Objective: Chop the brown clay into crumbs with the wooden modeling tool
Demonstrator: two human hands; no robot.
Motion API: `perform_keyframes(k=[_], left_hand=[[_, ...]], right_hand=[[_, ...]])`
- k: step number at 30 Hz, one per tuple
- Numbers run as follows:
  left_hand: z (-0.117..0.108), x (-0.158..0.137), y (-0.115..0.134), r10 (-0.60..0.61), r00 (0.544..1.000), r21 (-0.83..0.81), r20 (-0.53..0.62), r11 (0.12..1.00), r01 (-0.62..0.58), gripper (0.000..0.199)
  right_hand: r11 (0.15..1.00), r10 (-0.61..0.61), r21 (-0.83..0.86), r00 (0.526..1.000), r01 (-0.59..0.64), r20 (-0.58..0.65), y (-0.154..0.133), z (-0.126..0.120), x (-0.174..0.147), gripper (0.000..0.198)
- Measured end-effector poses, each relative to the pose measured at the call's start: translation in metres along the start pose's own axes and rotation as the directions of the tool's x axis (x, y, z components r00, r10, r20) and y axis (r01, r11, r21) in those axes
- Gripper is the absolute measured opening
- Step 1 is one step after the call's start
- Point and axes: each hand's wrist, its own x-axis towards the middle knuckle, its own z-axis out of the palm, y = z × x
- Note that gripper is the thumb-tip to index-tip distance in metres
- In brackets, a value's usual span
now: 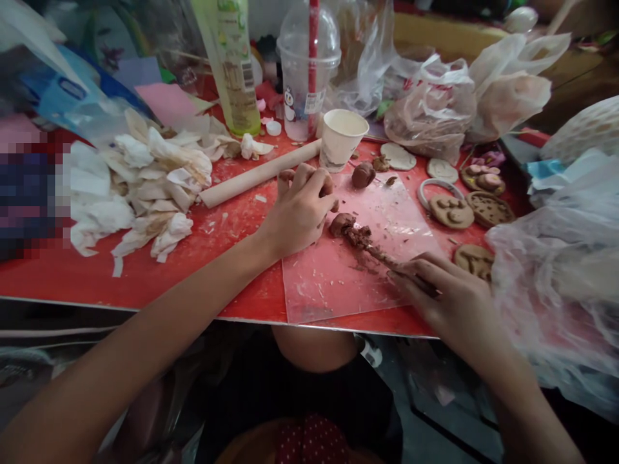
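Right hand (447, 293) closed around a clay-caked stick (383, 257); left hand (302, 209) curled beside brown clay (342, 224), grip unclear.

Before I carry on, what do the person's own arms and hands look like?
The left hand and right hand are both bare, with no gloves, rings, watch or bracelet to be seen. No sleeve shows on the left forearm or the right forearm, as far as the picture reaches.
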Motion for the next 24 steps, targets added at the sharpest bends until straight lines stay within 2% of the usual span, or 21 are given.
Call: perform_keyframes(k=[3, 8, 13, 18, 21, 24], left_hand=[[-0.001, 0.0, 0.0, -0.005, 1.0, -0.005, 0.005, 1.0, 0.005, 0.016], [0.0, 0.0, -0.001, 0.002, 1.0, -0.013, -0.002, 1.0, -0.002, 0.013], [0.0, 0.0, -0.001, -0.008, 1.0, -0.025, 0.008, 1.0, 0.008, 0.012], [0.001, -0.001, -0.001, 0.007, 1.0, 0.002, -0.008, 1.0, -0.007, 0.014], [0.001, -0.001, -0.002, 0.036, 0.999, 0.033, -0.02, 0.999, -0.035, 0.018], [0.0, 0.0, -0.002, 0.026, 1.0, 0.029, -0.006, 0.999, -0.026, 0.018]], right_hand=[[0.998, 0.052, 0.041, 0.998, -0.053, 0.04, -0.002, 0.002, -0.004, 0.014], [0.989, 0.117, 0.077, 0.986, -0.127, 0.117, -0.006, -0.008, 0.003, 0.016], [0.977, 0.199, 0.08, 0.98, -0.197, -0.017, 0.0, -0.004, -0.001, 0.012], [0.962, 0.273, 0.055, 0.957, -0.269, -0.102, 0.005, 0.005, -0.006, 0.02], [0.956, 0.294, 0.005, 0.954, -0.294, -0.061, 0.006, 0.001, -0.002, 0.022], [0.956, 0.293, -0.024, 0.954, -0.292, 0.064, 0.009, -0.007, 0.002, 0.028]])
